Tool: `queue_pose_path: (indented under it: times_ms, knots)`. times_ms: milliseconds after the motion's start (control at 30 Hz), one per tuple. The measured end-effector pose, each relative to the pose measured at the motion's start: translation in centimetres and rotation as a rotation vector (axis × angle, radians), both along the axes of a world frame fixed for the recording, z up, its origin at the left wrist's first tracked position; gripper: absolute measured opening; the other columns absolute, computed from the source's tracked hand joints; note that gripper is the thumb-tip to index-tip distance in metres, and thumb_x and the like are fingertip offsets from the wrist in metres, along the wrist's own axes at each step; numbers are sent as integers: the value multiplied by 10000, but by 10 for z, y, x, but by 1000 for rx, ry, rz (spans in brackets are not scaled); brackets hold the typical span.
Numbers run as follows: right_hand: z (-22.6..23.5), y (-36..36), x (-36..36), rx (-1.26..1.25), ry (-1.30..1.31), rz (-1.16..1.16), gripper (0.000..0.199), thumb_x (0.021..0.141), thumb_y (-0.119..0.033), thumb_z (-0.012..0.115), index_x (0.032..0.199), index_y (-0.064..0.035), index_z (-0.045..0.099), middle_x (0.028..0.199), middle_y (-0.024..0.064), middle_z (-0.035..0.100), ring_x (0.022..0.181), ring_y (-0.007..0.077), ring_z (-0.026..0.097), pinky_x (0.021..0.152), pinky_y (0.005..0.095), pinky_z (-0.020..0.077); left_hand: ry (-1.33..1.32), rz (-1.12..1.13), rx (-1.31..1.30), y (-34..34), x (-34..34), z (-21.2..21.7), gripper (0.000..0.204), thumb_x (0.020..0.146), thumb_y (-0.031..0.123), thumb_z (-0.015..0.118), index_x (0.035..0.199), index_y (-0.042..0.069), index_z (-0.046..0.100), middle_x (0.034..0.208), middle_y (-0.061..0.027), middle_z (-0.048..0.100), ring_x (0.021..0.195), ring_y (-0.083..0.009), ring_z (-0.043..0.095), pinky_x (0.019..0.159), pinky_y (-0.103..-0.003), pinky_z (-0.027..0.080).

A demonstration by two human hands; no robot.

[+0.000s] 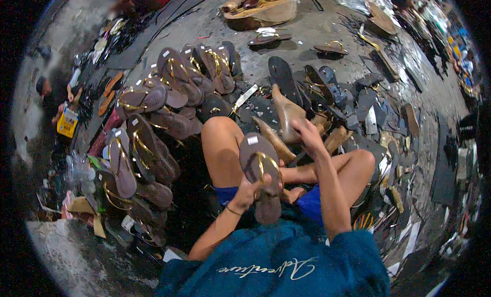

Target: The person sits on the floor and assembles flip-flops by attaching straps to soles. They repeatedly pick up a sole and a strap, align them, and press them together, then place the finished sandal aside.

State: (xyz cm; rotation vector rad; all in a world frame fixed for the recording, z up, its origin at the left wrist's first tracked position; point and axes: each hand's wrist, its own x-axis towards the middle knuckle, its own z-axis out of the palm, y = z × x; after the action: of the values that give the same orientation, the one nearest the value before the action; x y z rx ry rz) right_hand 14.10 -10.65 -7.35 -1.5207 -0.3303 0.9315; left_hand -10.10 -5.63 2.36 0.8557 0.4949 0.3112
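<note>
While the left hand point(249, 190) grips it from the side, a brown sandal point(262, 175) with a gold strap point(264, 163) stands tilted over the person's lap, toe end far, heel end near. Fingers of the left hand are closed around the sandal's left edge, thumb on the footbed. A small white sticker point(252, 140) sits near the toe.

Right hand point(308, 132) reaches farther out, just past the right knee, fingers closed on a tan shoe last point(286, 113) that points up and away. A second last point(272, 138) lies just left of it, between the knees.

Person sits on the floor point(327, 28), knees bent, blue shorts point(311, 202), teal shirt at the near edge.

Left of the legs: a big heap of finished sandals point(153, 118), same brown with gold straps, many with white stickers, stacked overlapping from near left to far middle.

Right and far right: dark soles point(283, 77) and cut scraps strewn over the floor. Two lone sandals point(331, 48) lie farther off. At the far middle, a wooden block point(261, 10) with pieces on top.

Far left: a yellow packet point(67, 123) and plastic clutter, too small to make out.
</note>
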Motion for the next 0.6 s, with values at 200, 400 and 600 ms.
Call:
queue_pose_path:
  times_ms: [200,400,600]
  knots:
    - [153,-130,-96,153,337,192,617,847,-365,640,1291,35,482,1180,144,604,1065,219,589,901,346,479,45,235,84,44,25,-27,595,945,443,541,1337,15,410,1161,-159,613,916,-245,653,785,-353,561]
    - [159,-99,-166,-236,-834,243,630,811,-268,698,1308,38,461,1125,217,583,985,383,604,909,416,474,-247,83,-449,0,18,-48,953,871,775,139,1376,3,377,1245,-219,565,1086,-295,595,925,-397,503]
    - [123,-55,-183,-229,-1064,166,579,792,-216,693,1276,29,491,1175,224,572,1018,388,585,871,414,491,-172,244,-355,8,1,-62,967,874,769,111,1372,-12,389,1247,-220,566,1104,-294,589,960,-401,485]
